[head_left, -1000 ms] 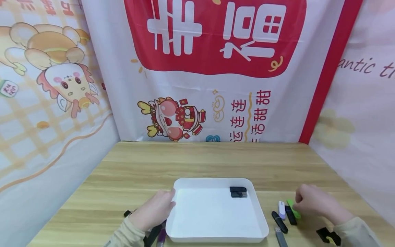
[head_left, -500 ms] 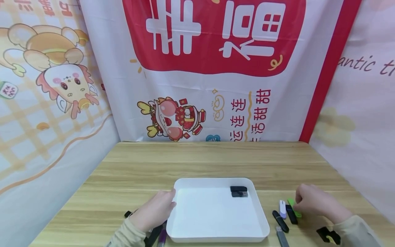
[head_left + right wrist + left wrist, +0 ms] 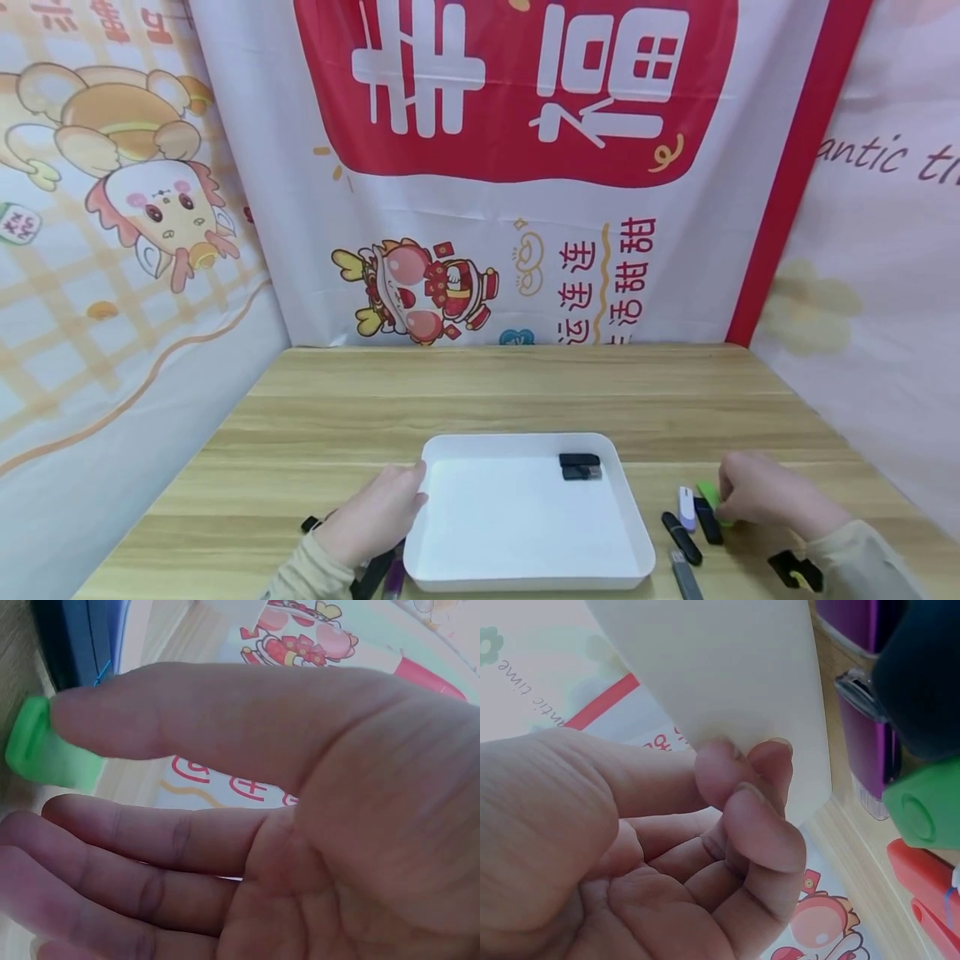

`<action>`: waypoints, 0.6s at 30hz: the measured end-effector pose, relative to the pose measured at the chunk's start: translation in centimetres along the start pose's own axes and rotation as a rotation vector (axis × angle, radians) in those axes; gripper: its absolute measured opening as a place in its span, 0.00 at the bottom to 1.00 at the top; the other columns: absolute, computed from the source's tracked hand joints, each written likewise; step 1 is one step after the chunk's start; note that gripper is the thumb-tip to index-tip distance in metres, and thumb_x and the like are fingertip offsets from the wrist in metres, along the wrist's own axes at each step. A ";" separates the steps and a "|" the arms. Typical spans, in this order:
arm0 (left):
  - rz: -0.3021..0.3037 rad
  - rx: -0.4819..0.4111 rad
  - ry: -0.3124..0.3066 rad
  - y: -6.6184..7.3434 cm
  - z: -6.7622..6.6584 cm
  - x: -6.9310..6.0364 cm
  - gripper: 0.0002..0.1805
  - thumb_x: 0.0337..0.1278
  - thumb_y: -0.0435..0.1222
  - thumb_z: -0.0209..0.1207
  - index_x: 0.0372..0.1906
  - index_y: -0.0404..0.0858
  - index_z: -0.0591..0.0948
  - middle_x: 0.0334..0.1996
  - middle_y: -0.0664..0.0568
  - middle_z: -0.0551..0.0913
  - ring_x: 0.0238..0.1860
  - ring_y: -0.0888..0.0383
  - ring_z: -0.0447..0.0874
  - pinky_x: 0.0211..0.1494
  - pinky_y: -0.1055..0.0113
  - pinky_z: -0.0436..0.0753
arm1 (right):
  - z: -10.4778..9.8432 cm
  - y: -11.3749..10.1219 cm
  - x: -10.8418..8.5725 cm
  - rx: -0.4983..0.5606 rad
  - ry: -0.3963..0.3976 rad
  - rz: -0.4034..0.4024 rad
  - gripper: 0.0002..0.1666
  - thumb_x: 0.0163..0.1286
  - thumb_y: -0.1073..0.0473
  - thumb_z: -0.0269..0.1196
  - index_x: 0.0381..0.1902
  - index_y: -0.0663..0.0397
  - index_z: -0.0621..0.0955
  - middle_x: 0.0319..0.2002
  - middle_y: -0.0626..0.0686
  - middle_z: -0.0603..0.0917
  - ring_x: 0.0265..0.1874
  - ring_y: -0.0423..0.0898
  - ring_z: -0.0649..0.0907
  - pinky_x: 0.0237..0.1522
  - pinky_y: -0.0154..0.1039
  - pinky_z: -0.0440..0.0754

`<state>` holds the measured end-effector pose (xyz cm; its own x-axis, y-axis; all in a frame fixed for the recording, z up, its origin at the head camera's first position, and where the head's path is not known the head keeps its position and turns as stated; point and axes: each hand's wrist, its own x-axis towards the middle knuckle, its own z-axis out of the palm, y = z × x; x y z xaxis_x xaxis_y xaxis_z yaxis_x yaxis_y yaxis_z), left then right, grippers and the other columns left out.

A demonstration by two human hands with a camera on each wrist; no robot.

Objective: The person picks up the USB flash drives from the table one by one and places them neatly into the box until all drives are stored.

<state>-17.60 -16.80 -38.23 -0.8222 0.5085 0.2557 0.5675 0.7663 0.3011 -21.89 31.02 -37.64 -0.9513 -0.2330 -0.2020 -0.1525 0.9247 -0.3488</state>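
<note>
Right hand (image 3: 776, 494) slightly lower, green stick (image 3: 707, 492) partly out of sight.

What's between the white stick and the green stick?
A black stick lies between the white stick and the green stick; the head view shows it.

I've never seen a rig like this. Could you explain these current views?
There is no machine: two bare hands work at a wooden table. The wide picture comes from a head-worn camera, each close-up from one wrist. The left hand pinches the left edge of a white tray, which holds two dark sticks, apparently USB drives. The right hand is at a green stick; whether it grips it is unclear. More sticks lie right of the tray.
</note>
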 end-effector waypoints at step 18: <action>0.013 0.001 0.018 0.1 0.1 -0.2 0.07 0.57 0.22 0.61 0.38 0.23 0.76 0.18 0.54 0.70 0.20 0.63 0.69 0.22 0.69 0.76 | 0.2 -0.4 0.1 0.018 -0.022 0.038 0.09 0.53 0.67 0.69 0.24 0.57 0.77 0.21 0.51 0.76 0.21 0.46 0.74 0.26 0.41 0.71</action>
<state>-17.37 -16.75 -38.33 -0.8141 0.5111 0.2756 0.5778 0.7604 0.2965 -21.83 30.59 -37.69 -0.9501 -0.2043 -0.2358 -0.1108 0.9275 -0.3571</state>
